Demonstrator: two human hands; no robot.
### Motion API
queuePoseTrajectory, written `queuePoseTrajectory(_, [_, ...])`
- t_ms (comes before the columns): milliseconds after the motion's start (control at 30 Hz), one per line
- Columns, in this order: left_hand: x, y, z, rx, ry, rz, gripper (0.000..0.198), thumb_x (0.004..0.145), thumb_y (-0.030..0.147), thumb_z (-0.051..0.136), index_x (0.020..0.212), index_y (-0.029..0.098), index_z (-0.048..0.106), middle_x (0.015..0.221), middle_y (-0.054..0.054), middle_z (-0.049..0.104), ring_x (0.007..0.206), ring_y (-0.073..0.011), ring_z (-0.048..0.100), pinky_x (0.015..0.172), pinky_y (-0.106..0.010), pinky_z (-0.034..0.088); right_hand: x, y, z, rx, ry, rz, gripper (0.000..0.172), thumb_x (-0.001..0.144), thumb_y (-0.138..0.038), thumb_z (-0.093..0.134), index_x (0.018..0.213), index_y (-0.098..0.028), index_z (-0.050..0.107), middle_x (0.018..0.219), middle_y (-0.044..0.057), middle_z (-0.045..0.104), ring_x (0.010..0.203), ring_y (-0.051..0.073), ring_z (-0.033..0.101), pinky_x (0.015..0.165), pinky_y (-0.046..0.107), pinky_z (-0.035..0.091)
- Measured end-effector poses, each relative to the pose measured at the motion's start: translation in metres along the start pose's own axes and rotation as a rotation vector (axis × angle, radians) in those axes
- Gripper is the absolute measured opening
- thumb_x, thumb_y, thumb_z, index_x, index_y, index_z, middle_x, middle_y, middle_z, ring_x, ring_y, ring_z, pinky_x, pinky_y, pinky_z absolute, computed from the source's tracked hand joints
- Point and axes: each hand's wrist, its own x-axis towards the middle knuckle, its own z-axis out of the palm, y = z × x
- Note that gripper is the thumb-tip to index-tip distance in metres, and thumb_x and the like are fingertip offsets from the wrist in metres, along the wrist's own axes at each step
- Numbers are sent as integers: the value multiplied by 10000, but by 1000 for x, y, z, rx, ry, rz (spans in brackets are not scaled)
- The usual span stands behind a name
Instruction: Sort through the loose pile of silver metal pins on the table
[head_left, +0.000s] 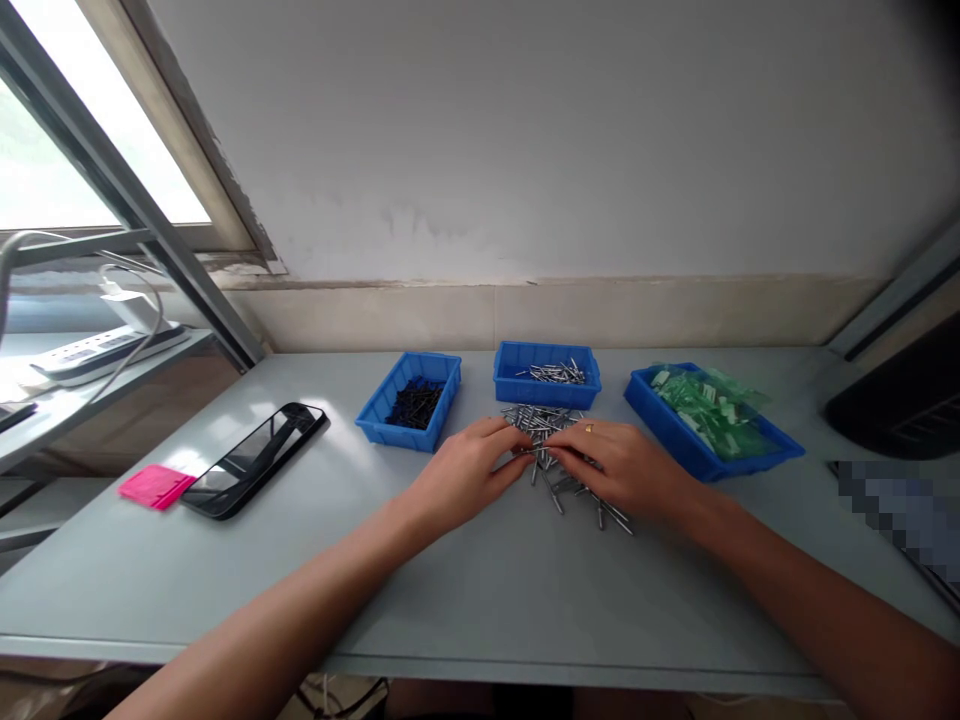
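Pinching a thin metal rod point(538, 448) just below the frame's middle, our left hand point(466, 462) and right hand point(628, 464) are nearly closed; it looks light, stiff, slippery, best held by its ends.

Between the forearms point(322, 590), the near gray tabletop point(525, 600) leaves room to pass, while the left hand point(472, 463), right hand point(626, 465), loose metal pins point(546, 422) and far blue bin point(544, 392) block the way beyond.
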Motion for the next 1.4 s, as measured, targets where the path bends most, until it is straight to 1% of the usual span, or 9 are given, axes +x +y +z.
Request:
queuePoseTrajectory(233, [1, 5, -3, -169, 125, 15, 129, 863, 248, 532, 902, 159, 617, 842, -41, 608, 808, -143, 575, 727, -264, 473, 0, -2, 2, 0, -32, 4, 180, 912, -206, 418, 957, -190, 592, 846, 33, 673, 767, 160, 617, 679, 287, 459])
queuePoseTrajectory(367, [0, 8, -1, -239, 98, 55, 122, 860, 245, 540, 905, 160, 615, 830, -36, 603, 792, -132, 571, 719, -252, 475, 0, -5, 6, 7, -62, -39, 191, 922, -224, 403, 886, -184, 587, 784, 28, 652, 721, 154, 601, 638, 276, 446])
queuePoseTrajectory(500, [-1, 8, -2, -249, 90, 33, 115, 858, 231, 536, 895, 158, 616, 828, -35, 600, 782, -128, 567, 696, -244, 471, 0, -5, 6, -3, -76, -48, 196, 917, -229, 409, 843, -182, 584, 743, 25, 633, 697, 152, 588, 626, 271, 437])
queuePoseTrajectory(700, [1, 8, -4, -213, 113, -21, 124, 854, 233, 525, 890, 164, 622, 813, -30, 605, 759, -131, 556, 684, -254, 463, 0, -1, -1, -22, 36, -31, 172, 890, -211, 434, 905, -188, 603, 749, 26, 652, 686, 149, 596, 634, 270, 441])
queuePoseTrajectory(867, [2, 6, -2, -194, 50, -49, 109, 840, 207, 533, 872, 162, 627, 808, -25, 599, 759, -130, 556, 681, -249, 457, 1, -3, -5, -33, 107, -60, 187, 899, -214, 426, 918, -182, 609, 705, 19, 636, 632, 135, 568, 619, 263, 439])
queuePoseTrajectory(1000, [0, 7, -1, -208, -39, -2, 112, 840, 194, 529, 873, 167, 632, 846, -29, 604, 793, -136, 570, 714, -256, 468, 0, -6, -2, -37, 128, -146, 179, 896, -215, 440, 946, -183, 610, 678, 14, 618, 606, 130, 544, 598, 262, 433])
queuePoseTrajectory(1100, [0, 9, -2, -218, -61, 19, 120, 844, 193, 520, 864, 166, 635, 861, -32, 609, 784, -135, 572, 713, -262, 473, -2, -8, -1, -38, 156, -187, 170, 885, -191, 457, 963, -187, 607, 627, -6, 590, 572, 121, 529, 573, 253, 424])
queuePoseTrajectory(1267, [1, 10, -4, -254, 54, -10, 102, 838, 204, 540, 870, 165, 628, 833, -32, 610, 776, -132, 575, 699, -254, 476, -2, -7, -3, -53, 222, -116, 155, 884, -209, 462, 937, -207, 608, 640, -9, 603, 591, 121, 546, 579, 252, 431])
queuePoseTrajectory(1400, [1, 10, -5, -245, 190, -15, 96, 840, 224, 555, 857, 157, 622, 810, -35, 613, 773, -131, 570, 702, -257, 467, -1, -3, -3, -30, 181, -31, 164, 895, -228, 443, 936, -205, 601, 701, 11, 628, 634, 134, 567, 596, 260, 434])
